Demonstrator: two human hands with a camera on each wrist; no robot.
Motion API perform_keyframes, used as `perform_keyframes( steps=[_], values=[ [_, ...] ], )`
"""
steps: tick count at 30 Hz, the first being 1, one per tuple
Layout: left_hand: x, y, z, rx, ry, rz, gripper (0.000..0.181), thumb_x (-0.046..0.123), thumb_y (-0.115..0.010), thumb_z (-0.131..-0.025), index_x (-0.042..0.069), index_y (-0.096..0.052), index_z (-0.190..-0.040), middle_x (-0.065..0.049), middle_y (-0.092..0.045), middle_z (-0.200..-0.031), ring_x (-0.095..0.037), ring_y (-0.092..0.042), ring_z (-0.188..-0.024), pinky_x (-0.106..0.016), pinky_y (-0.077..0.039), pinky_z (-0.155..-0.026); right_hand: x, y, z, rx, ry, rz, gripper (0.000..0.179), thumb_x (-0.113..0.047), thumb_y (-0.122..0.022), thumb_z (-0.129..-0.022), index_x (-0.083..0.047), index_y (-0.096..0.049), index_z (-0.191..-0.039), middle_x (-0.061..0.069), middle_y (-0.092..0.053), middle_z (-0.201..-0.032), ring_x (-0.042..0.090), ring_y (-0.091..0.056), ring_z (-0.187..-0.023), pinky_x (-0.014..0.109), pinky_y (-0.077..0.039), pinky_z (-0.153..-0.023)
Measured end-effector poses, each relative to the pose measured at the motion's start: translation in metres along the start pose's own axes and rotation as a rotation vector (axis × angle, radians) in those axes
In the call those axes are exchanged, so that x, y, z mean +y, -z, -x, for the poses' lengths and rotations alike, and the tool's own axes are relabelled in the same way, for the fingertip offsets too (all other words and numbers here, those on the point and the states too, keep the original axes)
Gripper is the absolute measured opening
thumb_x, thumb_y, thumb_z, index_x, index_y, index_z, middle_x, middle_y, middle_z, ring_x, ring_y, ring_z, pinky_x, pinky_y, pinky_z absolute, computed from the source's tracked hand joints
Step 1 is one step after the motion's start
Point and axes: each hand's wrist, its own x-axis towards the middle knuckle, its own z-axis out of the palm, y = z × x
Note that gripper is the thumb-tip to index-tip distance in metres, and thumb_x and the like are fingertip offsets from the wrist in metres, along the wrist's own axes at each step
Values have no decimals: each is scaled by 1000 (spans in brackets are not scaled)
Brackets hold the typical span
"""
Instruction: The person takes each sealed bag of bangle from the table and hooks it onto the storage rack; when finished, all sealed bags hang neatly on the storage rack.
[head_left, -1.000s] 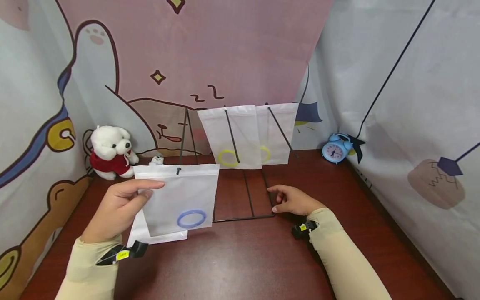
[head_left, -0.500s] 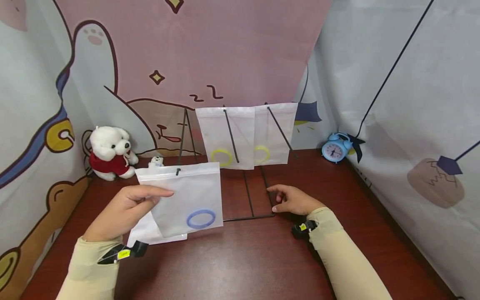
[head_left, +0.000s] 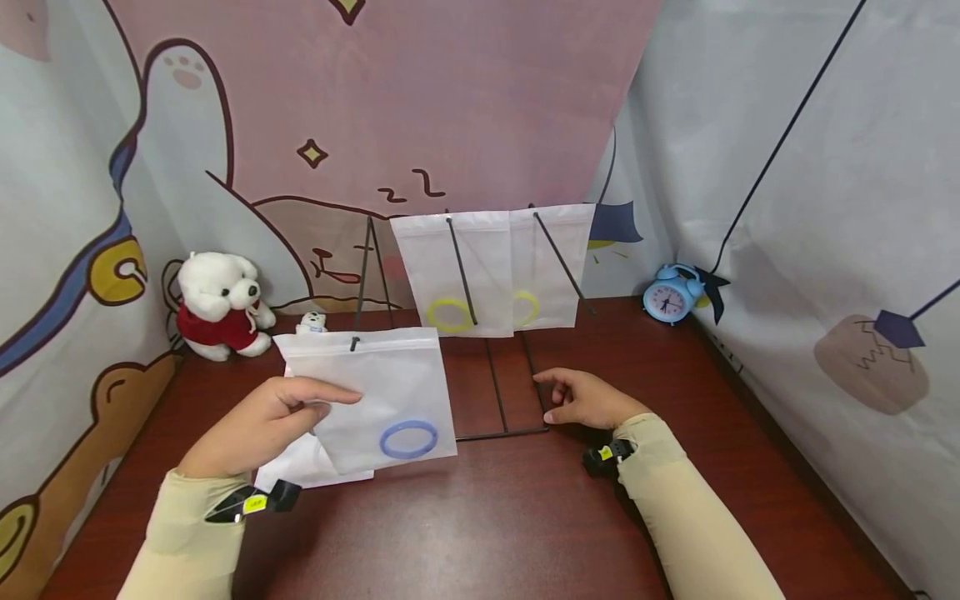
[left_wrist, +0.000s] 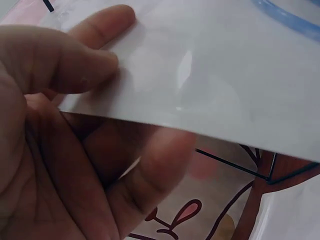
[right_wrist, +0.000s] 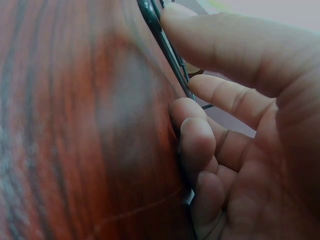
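Observation:
A white zip bag [head_left: 375, 392] with a blue ring [head_left: 408, 439] showing through its lower right hangs from a front rod of a black wire display rack [head_left: 502, 434]. At its left edge my left hand [head_left: 262, 421] holds the bag. In the left wrist view, the thumb and one finger lie on the near face, while other fingers [left_wrist: 165, 160] sit behind the lower edge. My right hand [head_left: 592, 398] grips the rack's base at the front right corner; thumb and forefinger meet the thin rod [right_wrist: 167, 47]. Two more white bags, each with a yellow ring, hang on rods behind.
Another white bag [head_left: 300, 467] lies flat on the reddish-brown table [head_left: 465, 533] at the left, partly covered by the hanging one. A white plush bear [head_left: 219, 304] sits at the back left. A small white figure [head_left: 312, 322] stands behind the bag. A blue alarm clock [head_left: 670, 293] is back right.
My left hand has moved to the right, and the blue-ring bag's lower part has swung right with it. The back yellow-ring bags sway slightly. My right hand stays on the rack.

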Motion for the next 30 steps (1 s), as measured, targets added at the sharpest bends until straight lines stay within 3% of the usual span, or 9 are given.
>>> perform_keyframes(
  steps=[5, 11, 13, 18, 24, 30],
  values=[
    [-3, -1, -1, 11, 4, -7, 40, -9, -57, -99, 14, -80, -122, -6, -77, -125, -11, -53, -71, -25, -50, -70, 1, 0, 0, -1, 1, 0, 68, -20, -86, -89, -10, -56, -149, 10, -58, -102, 19, -54, -78, 33, -49, -72],
    [-3, -1, -1, 51, -13, -48, 38, -8, -58, -100, 13, -79, -124, 0, -77, -125, -1, -65, -104, -19, -54, -84, 1, 0, 0, -5, 6, 0, 68, -20, -86, -89, -10, -55, -150, 10, -58, -102, 19, -54, -78, 32, -49, -71],
    [-3, -1, -1, 61, -20, -49, 38, -9, -58, -100, 12, -78, -125, 0, -77, -126, 1, -65, -108, -18, -54, -87, 1, 0, 0, -5, 6, 0, 68, -20, -86, -89, -10, -55, -150, 10, -58, -102, 19, -55, -78, 32, -50, -71],
    [-4, -1, -2, 93, -22, -38, 38, -9, -58, -100, 11, -77, -126, -3, -77, -123, -8, -61, -90, -22, -50, -74, 1, 0, 0, -2, 6, 6, 68, -20, -86, -89, -10, -56, -149, 9, -58, -102, 19, -55, -79, 32, -50, -71],
    [-3, -5, -4, 131, 29, -17, 37, -6, -59, -101, 13, -77, -127, -2, -75, -112, -11, -45, -63, -26, -46, -58, 1, 0, 0, -5, 1, 5, 68, -21, -86, -89, -11, -56, -150, 10, -58, -102, 19, -54, -79, 32, -49, -71],
    [-9, -5, -5, 102, 30, -13, 37, -6, -59, -102, 12, -76, -128, -2, -75, -115, -11, -49, -66, -25, -49, -61, 1, 0, 1, -7, 2, -6, 68, -20, -85, -90, -10, -55, -150, 11, -58, -103, 19, -53, -78, 32, -49, -71]
  ],
)
